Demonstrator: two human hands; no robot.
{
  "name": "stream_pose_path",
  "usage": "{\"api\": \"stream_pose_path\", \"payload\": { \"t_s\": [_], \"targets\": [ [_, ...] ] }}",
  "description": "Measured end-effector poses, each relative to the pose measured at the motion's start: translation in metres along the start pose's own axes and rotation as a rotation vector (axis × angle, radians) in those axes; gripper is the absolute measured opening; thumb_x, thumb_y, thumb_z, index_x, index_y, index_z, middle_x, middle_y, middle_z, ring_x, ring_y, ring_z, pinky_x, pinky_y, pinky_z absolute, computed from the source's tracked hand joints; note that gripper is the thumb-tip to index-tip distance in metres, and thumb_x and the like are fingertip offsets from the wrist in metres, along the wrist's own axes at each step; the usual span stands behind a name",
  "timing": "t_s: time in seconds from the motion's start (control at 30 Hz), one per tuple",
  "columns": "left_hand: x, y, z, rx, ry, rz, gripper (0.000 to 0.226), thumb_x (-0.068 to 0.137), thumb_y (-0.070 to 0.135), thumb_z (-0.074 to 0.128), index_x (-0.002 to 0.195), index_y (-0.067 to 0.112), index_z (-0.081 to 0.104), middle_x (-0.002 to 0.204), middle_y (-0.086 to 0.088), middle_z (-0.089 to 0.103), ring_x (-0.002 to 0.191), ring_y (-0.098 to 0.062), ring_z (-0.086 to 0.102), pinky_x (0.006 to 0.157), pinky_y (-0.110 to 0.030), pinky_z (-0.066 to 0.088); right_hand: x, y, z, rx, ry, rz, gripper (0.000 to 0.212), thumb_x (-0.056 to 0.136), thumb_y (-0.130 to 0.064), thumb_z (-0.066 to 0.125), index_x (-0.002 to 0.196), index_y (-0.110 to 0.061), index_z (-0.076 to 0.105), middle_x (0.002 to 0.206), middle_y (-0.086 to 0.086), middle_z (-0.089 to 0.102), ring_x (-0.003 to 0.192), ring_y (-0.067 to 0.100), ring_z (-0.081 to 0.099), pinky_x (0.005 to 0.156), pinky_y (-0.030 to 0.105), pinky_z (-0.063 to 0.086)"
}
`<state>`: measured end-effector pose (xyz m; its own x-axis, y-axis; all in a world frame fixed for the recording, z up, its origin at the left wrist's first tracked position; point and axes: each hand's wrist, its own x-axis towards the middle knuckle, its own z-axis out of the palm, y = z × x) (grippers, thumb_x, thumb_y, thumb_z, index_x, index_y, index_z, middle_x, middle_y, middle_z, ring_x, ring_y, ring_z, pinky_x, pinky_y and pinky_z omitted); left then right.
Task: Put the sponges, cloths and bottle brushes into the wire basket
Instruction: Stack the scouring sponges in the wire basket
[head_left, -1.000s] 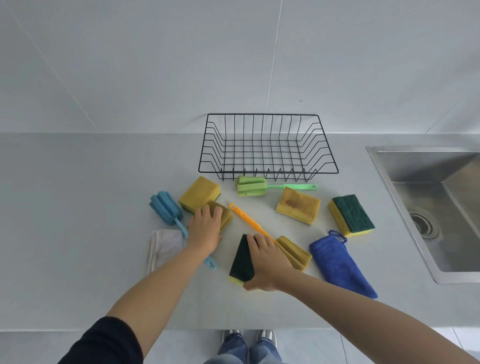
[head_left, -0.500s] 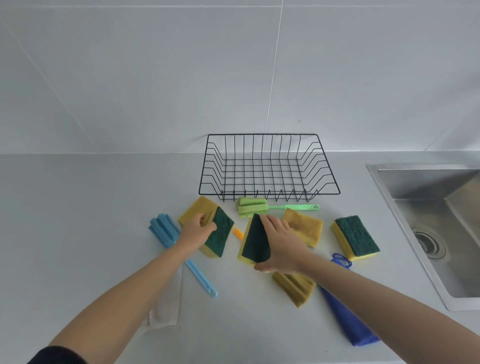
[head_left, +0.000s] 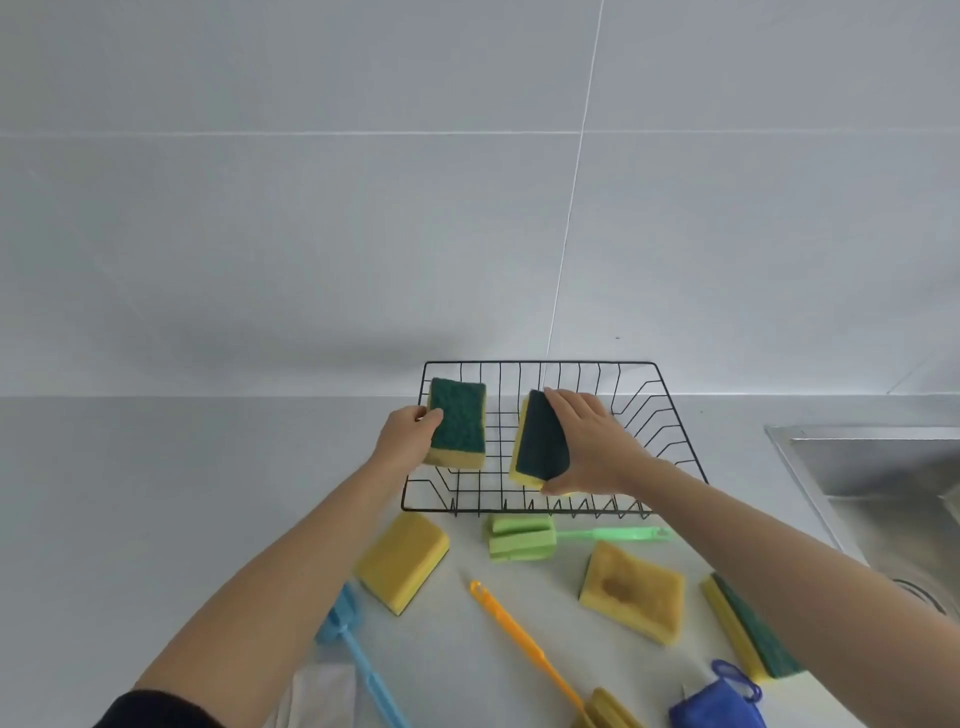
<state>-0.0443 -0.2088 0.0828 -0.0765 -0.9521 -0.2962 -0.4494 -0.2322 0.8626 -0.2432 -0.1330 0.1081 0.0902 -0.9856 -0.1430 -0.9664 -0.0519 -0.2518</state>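
A black wire basket (head_left: 670, 415) stands on the counter against the wall. My left hand (head_left: 408, 441) grips a yellow-and-green sponge (head_left: 457, 423) above the basket's left side. My right hand (head_left: 589, 447) holds a second green-topped sponge (head_left: 540, 447), tilted, over the basket's middle. In front of the basket lie a yellow sponge (head_left: 402, 561), a stained yellow sponge (head_left: 631, 592), a green-faced sponge (head_left: 748, 639), a green bottle brush (head_left: 524, 538), an orange brush (head_left: 519, 642), a blue brush (head_left: 358, 654), a blue cloth (head_left: 717, 706) and a white cloth (head_left: 322, 696).
A steel sink (head_left: 883, 467) is set into the counter at the right. The grey tiled wall rises right behind the basket. Another yellow sponge (head_left: 608, 712) lies at the bottom edge by the orange brush's end.
Both hands have lifted their sponges off the counter and carried them away from me, from in front of the basket to above it. The camera has tilted up.
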Motion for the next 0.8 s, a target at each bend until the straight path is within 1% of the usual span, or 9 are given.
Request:
{"api": "stream_pose_path", "payload": {
  "t_s": [0.07, 0.2, 0.3, 0.37, 0.43, 0.5, 0.57, 0.7, 0.8],
  "targets": [
    [0.023, 0.004, 0.01, 0.051, -0.019, -0.015, 0.03, 0.097, 0.018, 0.038, 0.116, 0.002, 0.055, 0.103, -0.011, 0.058, 0.095, -0.025, 0.057, 0.076, -0.035, 0.048, 0.022, 0.012, -0.001, 0.001, -0.023, 0.028, 0.113, 0.065, -0.04, 0.078, 0.147, -0.013, 0.006, 0.151, 0.001, 0.022, 0.139, 0.024, 0.019, 0.112, 0.04, 0.032],
    [0.063, 0.004, 0.036, 0.162, -0.073, -0.009, 0.021, 0.098, 0.015, 0.035, 0.103, 0.006, 0.053, 0.1, -0.011, 0.056, 0.09, -0.024, 0.055, 0.074, -0.033, 0.048, 0.062, 0.037, 0.007, -0.022, -0.119, 0.047, 0.113, 0.066, -0.039, 0.077, 0.148, -0.014, 0.004, 0.153, 0.0, 0.019, 0.139, 0.023, 0.017, 0.108, 0.041, 0.038],
    [0.085, 0.001, 0.054, 0.252, -0.088, -0.016, 0.026, 0.099, 0.014, 0.032, 0.112, 0.003, 0.052, 0.103, -0.013, 0.058, 0.088, -0.021, 0.053, 0.059, -0.025, 0.042, 0.088, 0.051, 0.021, -0.043, -0.181, 0.044, 0.111, 0.067, -0.037, 0.077, 0.147, -0.015, 0.004, 0.153, -0.001, 0.019, 0.139, 0.023, 0.017, 0.105, 0.04, 0.039],
    [0.097, -0.004, 0.064, 0.271, -0.082, -0.028, 0.03, 0.099, 0.012, 0.031, 0.119, 0.0, 0.05, 0.111, -0.017, 0.06, 0.088, -0.021, 0.051, 0.058, -0.025, 0.041, 0.103, 0.058, 0.031, -0.042, -0.206, 0.041, 0.111, 0.066, -0.036, 0.078, 0.147, -0.015, 0.005, 0.153, -0.001, 0.019, 0.139, 0.022, 0.016, 0.104, 0.041, 0.04],
    [0.106, -0.011, 0.072, 0.3, -0.076, -0.05, 0.03, 0.1, 0.012, 0.029, 0.118, -0.002, 0.049, 0.108, -0.017, 0.058, 0.087, -0.02, 0.049, 0.056, -0.024, 0.039, 0.115, 0.064, 0.041, -0.04, -0.23, 0.028, 0.111, 0.067, -0.036, 0.078, 0.148, -0.015, 0.005, 0.153, -0.001, 0.019, 0.14, 0.022, 0.016, 0.106, 0.041, 0.04],
    [0.115, -0.019, 0.078, 0.326, -0.062, -0.067, 0.031, 0.1, 0.013, 0.028, 0.118, -0.003, 0.048, 0.102, -0.016, 0.055, 0.085, -0.021, 0.048, 0.061, -0.025, 0.04, 0.125, 0.068, 0.05, -0.036, -0.247, 0.014, 0.111, 0.066, -0.036, 0.078, 0.148, -0.016, 0.005, 0.153, -0.002, 0.019, 0.14, 0.022, 0.016, 0.106, 0.041, 0.041],
    [0.119, -0.025, 0.082, 0.351, -0.05, -0.072, 0.031, 0.101, 0.013, 0.028, 0.117, -0.004, 0.047, 0.105, -0.018, 0.056, 0.085, -0.021, 0.048, 0.067, -0.028, 0.04, 0.133, 0.071, 0.058, -0.025, -0.255, 0.003, 0.111, 0.066, -0.035, 0.078, 0.147, -0.016, 0.006, 0.153, -0.002, 0.02, 0.139, 0.021, 0.016, 0.105, 0.043, 0.042],
    [0.121, -0.028, 0.088, 0.433, -0.019, -0.047, 0.028, 0.1, 0.012, 0.029, 0.115, -0.003, 0.047, 0.1, -0.018, 0.055, 0.083, -0.021, 0.048, 0.069, -0.031, 0.042, 0.147, 0.071, 0.067, 0.018, -0.261, -0.012, 0.109, 0.065, -0.034, 0.078, 0.147, -0.016, 0.008, 0.153, -0.002, 0.02, 0.14, 0.021, 0.015, 0.11, 0.041, 0.038],
    [0.122, -0.029, 0.088, 0.469, -0.002, -0.005, 0.023, 0.095, 0.003, 0.035, 0.113, -0.003, 0.049, 0.11, -0.021, 0.06, 0.087, -0.026, 0.053, 0.073, -0.033, 0.047, 0.153, 0.068, 0.071, 0.033, -0.254, -0.027, 0.108, 0.066, -0.032, 0.077, 0.147, -0.015, 0.009, 0.153, -0.001, 0.019, 0.141, 0.021, 0.014, 0.11, 0.04, 0.037]
  ]
}}
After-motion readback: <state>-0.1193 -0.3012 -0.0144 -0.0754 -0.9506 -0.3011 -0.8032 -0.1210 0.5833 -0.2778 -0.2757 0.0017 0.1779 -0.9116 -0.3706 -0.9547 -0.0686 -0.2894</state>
